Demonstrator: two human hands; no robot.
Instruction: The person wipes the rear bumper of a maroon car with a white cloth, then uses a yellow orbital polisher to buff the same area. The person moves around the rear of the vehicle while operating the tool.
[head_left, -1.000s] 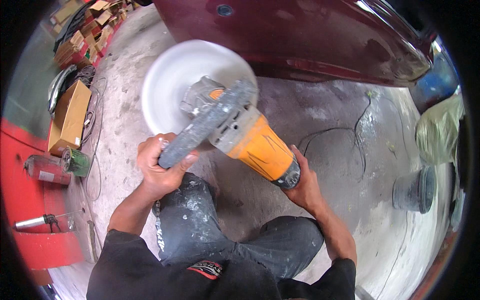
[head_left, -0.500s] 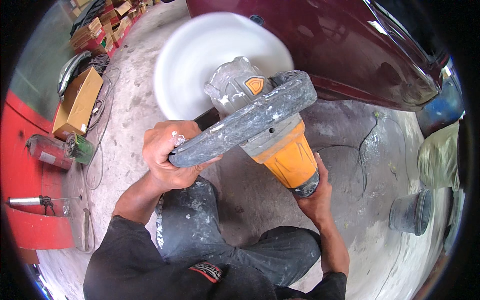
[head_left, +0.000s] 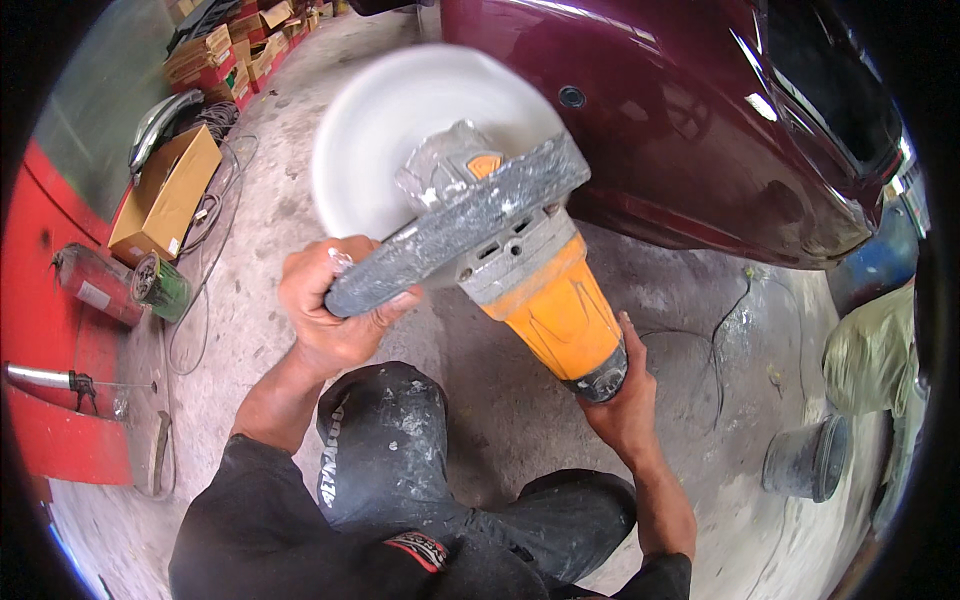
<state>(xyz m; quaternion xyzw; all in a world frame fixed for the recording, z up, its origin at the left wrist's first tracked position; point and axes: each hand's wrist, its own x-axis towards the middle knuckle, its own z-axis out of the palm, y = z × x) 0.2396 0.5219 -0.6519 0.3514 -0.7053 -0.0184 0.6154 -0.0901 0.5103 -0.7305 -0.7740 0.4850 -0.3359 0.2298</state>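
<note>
Gripping firmly with 2 hands keeps this heavy tool steady: the left hand [head_left: 335, 305] has its fingers clamped round the dusty grey side handle [head_left: 455, 240], while the right hand [head_left: 620, 400] wraps the rear of the orange-bodied electric polisher [head_left: 555, 310], its fingers mostly hidden. Beyond, the round white polishing pad [head_left: 400, 130] blurs beside the dark red car panel [head_left: 700, 130]; whether they touch is unclear, so light, flat contact seems wise

Orange polisher [head_left: 560, 320], maroon car [head_left: 690, 130]
</note>
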